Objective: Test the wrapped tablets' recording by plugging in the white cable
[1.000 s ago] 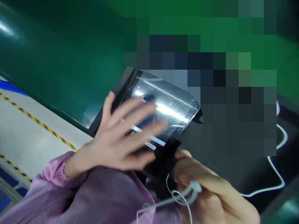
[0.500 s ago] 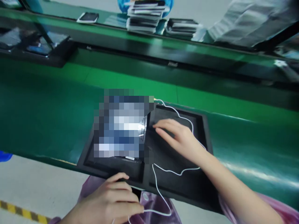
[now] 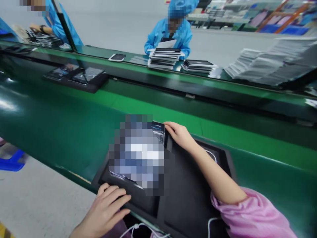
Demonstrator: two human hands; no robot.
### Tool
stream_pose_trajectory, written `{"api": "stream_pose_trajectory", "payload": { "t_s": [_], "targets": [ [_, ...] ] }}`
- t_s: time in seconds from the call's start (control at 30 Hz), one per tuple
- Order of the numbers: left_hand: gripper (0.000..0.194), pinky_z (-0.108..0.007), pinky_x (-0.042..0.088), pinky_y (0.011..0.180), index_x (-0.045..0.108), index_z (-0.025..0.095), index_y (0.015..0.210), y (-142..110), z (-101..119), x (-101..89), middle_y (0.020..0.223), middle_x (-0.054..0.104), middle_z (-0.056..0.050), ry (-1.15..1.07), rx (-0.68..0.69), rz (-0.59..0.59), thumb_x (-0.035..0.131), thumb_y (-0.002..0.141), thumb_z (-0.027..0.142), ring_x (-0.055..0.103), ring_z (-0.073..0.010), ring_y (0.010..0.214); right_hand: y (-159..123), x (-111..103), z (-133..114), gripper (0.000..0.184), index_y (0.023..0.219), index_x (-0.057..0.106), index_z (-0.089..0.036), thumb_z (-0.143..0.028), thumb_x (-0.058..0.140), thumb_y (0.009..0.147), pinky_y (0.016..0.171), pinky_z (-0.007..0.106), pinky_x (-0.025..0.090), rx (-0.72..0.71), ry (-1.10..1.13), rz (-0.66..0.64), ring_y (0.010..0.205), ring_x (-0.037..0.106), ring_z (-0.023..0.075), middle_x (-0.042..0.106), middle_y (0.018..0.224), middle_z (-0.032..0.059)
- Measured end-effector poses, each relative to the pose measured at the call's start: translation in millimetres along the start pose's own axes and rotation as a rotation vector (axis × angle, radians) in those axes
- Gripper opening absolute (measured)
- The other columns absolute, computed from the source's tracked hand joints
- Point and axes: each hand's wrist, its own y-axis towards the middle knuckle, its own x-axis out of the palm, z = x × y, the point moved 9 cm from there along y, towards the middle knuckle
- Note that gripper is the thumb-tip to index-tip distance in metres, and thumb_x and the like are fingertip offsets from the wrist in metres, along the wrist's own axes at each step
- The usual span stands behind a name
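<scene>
A tablet with a glossy dark screen, mostly blurred out, lies in the left compartment of a black two-compartment tray. At its far right corner is my right hand, fingertips closed together; what they pinch is hidden. My left hand lies at the tray's near left edge, fingers slightly bent and apart, with nothing visible in them. A white cable emerges from beneath my right forearm. More white cable hangs below the tray's near edge.
A green workbench carries the tray. Another black tray with tablets stands farther left. On the raised shelf are stacked flat dark devices and white sheets. Two people in blue work across the bench. A blue stool stands at left.
My right hand has moved from over the right compartment to the tablet's far corner. My left hand has opened off the white cable and shifted to the tray's edge. The view has tilted up.
</scene>
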Motion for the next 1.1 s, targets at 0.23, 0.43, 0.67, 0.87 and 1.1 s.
{"api": "stream_pose_trajectory", "payload": {
  "t_s": [0.23, 0.43, 0.67, 0.87, 1.1],
  "targets": [
    [0.025, -0.029, 0.034, 0.08, 0.069, 0.023, 0.095, 7.3, 0.6, 5.4, 0.094, 0.074, 0.005, -0.082, -0.039, 0.03, 0.054, 0.106, 0.04, 0.066, -0.0111, 0.086, -5.2, 0.8, 4.8, 0.035, 0.106, 0.065, -0.021, -0.044, 0.039, 0.105, 0.083, 0.04, 0.06, -0.039, 0.035, 0.054, 0.092, 0.075, 0.0291, 0.076, 0.102, 0.0118],
    [0.02, -0.031, 0.033, 0.085, 0.069, 0.024, 0.096, -6.1, -7.7, 19.1, 0.094, 0.073, 0.003, -0.033, -0.044, 0.004, 0.054, 0.105, 0.035, 0.064, -0.0133, 0.086, -7.5, 3.6, 6.1, 0.042, 0.112, 0.068, -0.02, -0.046, 0.036, 0.107, 0.089, 0.043, 0.059, -0.044, 0.039, 0.104, 0.099, 0.073, 0.03, 0.074, 0.108, 0.0136],
    [0.015, -0.031, 0.032, 0.084, 0.067, 0.023, 0.094, -1.8, -3.4, 18.9, 0.093, 0.072, 0.005, 0.028, -0.038, -0.037, 0.056, 0.104, 0.028, 0.063, -0.0123, 0.084, -7.6, 2.5, 3.9, 0.04, 0.109, 0.07, -0.02, -0.044, 0.037, 0.106, 0.09, 0.043, 0.06, -0.068, 0.042, 0.121, 0.097, 0.072, 0.0293, 0.073, 0.105, 0.0133],
    [0.009, -0.03, 0.03, 0.087, 0.066, 0.023, 0.099, 3.9, 2.4, 15.5, 0.097, 0.072, 0.005, -0.002, 0.001, -0.096, 0.06, 0.103, 0.029, 0.063, -0.0111, 0.087, -5.0, 2.6, 3.2, 0.039, 0.111, 0.069, -0.021, -0.044, 0.038, 0.105, 0.089, 0.046, 0.06, -0.099, 0.005, 0.072, 0.096, 0.072, 0.0304, 0.073, 0.104, 0.0137],
    [0.01, -0.031, 0.03, 0.085, 0.065, 0.023, 0.096, -8.6, -4.2, 27.4, 0.093, 0.072, 0.005, 0.061, 0.002, -0.019, 0.062, 0.101, 0.031, 0.062, -0.0124, 0.081, -0.9, 4.9, 1.1, 0.036, 0.108, 0.063, -0.021, -0.043, 0.035, 0.106, 0.085, 0.044, 0.06, -0.138, -0.005, 0.038, 0.092, 0.071, 0.0296, 0.071, 0.097, 0.0138]
  ]
}}
